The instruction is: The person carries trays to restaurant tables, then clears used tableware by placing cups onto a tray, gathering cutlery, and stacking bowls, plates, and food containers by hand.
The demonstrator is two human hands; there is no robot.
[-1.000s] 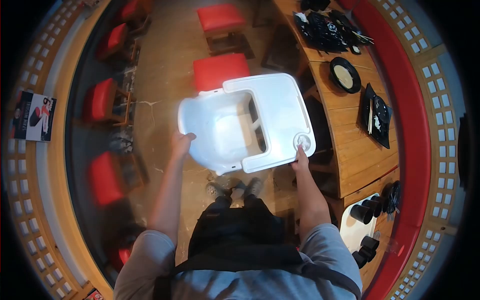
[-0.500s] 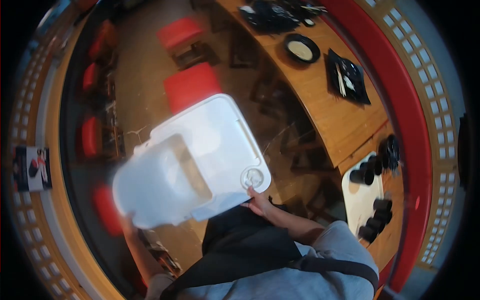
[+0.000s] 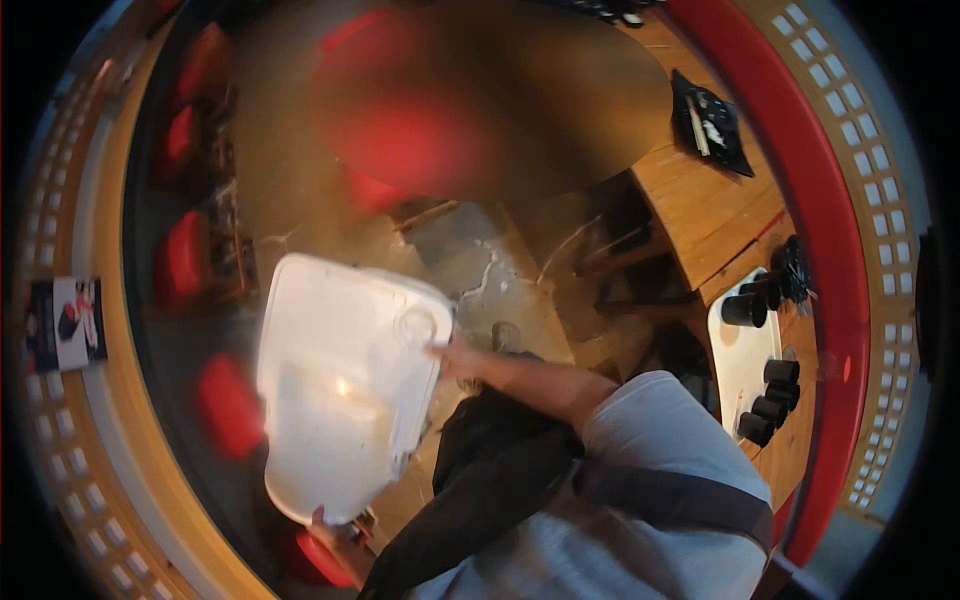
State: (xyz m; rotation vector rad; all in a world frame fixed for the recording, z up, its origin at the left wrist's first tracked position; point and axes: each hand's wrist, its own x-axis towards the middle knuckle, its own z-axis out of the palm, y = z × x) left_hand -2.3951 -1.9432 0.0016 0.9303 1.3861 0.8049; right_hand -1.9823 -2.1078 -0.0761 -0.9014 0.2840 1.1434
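A white plastic tray with a round cup recess and a moulded edge is held out to the left of my body, above the floor. My right hand grips its right edge beside the cup recess; most of those fingers are out of sight under the tray. At the lower edge, my left hand holds on with the thumb showing on top and the other fingers largely hidden.
To the right is a wooden table with a black square plate and chopsticks. Beyond it, a cream tray carries several black cups. Red-seated chairs line the left. A large blurred patch hides the area at top centre.
The white tray has swung left and down and turned, with both hands still on it. My view has shifted, and the black bowl on the table no longer shows.
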